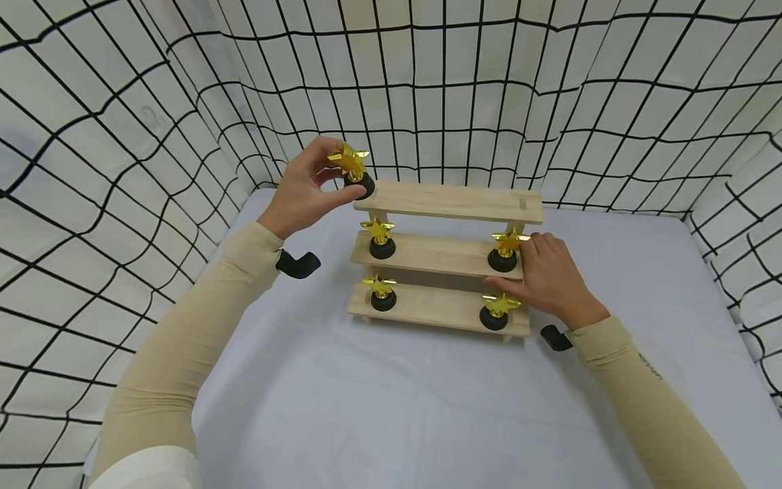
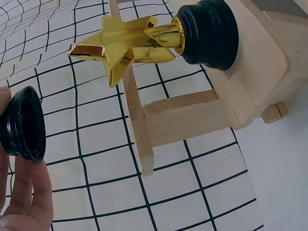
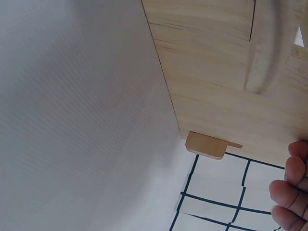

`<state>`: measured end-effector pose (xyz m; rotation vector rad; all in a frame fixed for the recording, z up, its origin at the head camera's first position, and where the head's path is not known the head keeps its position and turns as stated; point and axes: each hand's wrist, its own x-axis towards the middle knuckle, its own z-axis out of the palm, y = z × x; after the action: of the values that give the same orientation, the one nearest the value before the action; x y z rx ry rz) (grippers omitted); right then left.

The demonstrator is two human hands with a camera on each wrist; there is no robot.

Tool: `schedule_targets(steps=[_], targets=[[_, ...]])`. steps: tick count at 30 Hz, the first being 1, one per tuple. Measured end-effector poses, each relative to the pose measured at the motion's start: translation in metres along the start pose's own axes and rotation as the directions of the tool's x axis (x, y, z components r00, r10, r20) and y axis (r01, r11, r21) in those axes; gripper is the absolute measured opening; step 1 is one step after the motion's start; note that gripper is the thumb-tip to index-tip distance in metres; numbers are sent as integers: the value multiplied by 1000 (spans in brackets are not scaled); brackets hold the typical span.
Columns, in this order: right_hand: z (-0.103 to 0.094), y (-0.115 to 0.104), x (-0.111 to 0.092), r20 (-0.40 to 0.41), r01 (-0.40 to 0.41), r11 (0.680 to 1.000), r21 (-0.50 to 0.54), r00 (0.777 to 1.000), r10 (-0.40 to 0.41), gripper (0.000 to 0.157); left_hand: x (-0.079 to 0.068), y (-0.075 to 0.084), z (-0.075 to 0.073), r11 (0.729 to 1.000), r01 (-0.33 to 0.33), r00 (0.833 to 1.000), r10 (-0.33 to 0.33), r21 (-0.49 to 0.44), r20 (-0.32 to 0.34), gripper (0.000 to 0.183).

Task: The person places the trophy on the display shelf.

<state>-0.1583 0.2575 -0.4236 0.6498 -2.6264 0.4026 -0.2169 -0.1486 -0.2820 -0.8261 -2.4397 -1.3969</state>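
Observation:
My left hand holds a gold star trophy by its round black base, beside the left end of the top shelf. In the left wrist view the hollow underside of that black base faces the rack; its star is out of sight. At the wooden rack's right side, my right hand grips the frame, with the thumb in front and the fingers behind. Its fingertips show against the wood in the right wrist view. Trophies stand at both ends of the middle and bottom shelves.
On the middle shelf are a left trophy and a right trophy, close to my right hand. Below them stand another left trophy and right trophy. Black netting surrounds the white-covered table.

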Motion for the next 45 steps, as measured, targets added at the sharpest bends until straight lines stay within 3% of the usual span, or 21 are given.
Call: schedule_targets(steps=[8,19,45], targets=[[0,1,1,-22,10,1000,14,1000,-9,89,8,9,12,1000,8,1000,-8,-9,14,52],[-1,-1,2,34,-30,999,12,999,30,78,17,16,24,1000,12,999,-12,-13,50,51],[-2,-2,0,31,-29,1000,-2,999,29,90,35,28,53,999,35,995,-32,-28,89,54]])
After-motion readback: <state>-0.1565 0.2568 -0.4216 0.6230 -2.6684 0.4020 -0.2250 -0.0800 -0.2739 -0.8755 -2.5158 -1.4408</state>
